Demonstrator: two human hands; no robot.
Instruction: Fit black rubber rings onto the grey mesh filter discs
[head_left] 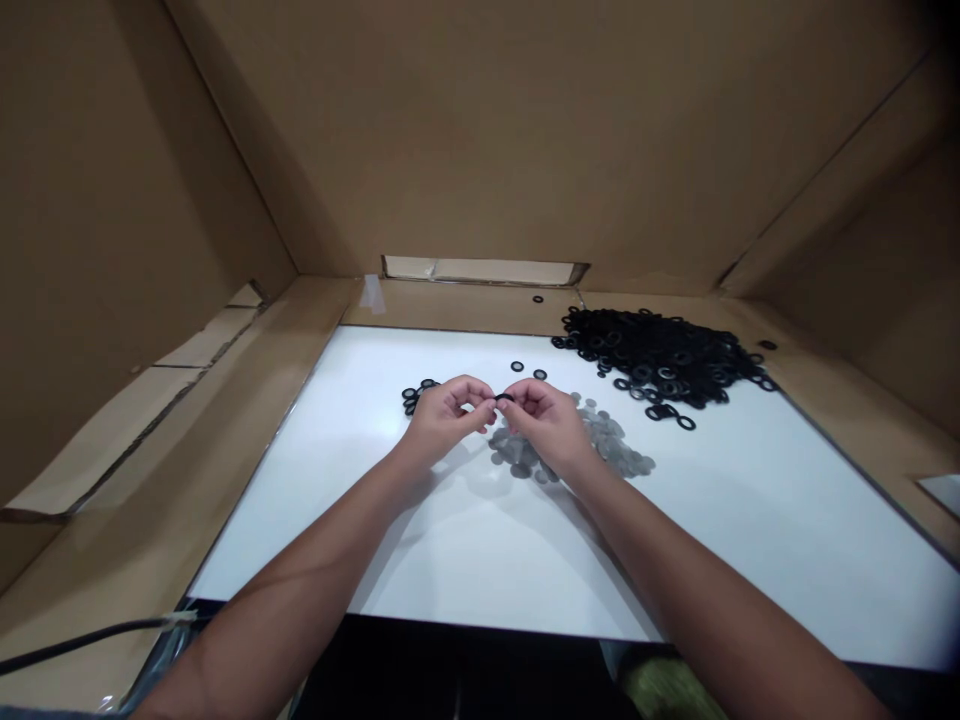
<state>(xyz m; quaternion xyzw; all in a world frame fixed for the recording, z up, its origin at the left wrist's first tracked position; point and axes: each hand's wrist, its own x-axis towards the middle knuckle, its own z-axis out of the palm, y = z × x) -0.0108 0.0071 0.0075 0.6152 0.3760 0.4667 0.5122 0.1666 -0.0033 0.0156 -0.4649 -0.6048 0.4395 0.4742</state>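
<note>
Near the middle of the white board (450, 550), my left hand (448, 412) and my right hand (544, 415) meet fingertip to fingertip. Both pinch one small black ring (504, 397) between thumbs and forefingers. Grey translucent discs (619, 450) are spread beneath and beside my right hand, which hides part of them. A small cluster of black rings (409, 400) sits just left of my left hand, partly covered by it. Two rings with pale grey centres (517, 366) lie beyond the hands.
A large heap of black rings (667, 355) covers the board's back right corner and spills onto the cardboard. One loose ring (538, 299) lies on the cardboard behind. Tall cardboard walls (480, 130) enclose the back and sides. A black cable (90, 640) runs at the lower left.
</note>
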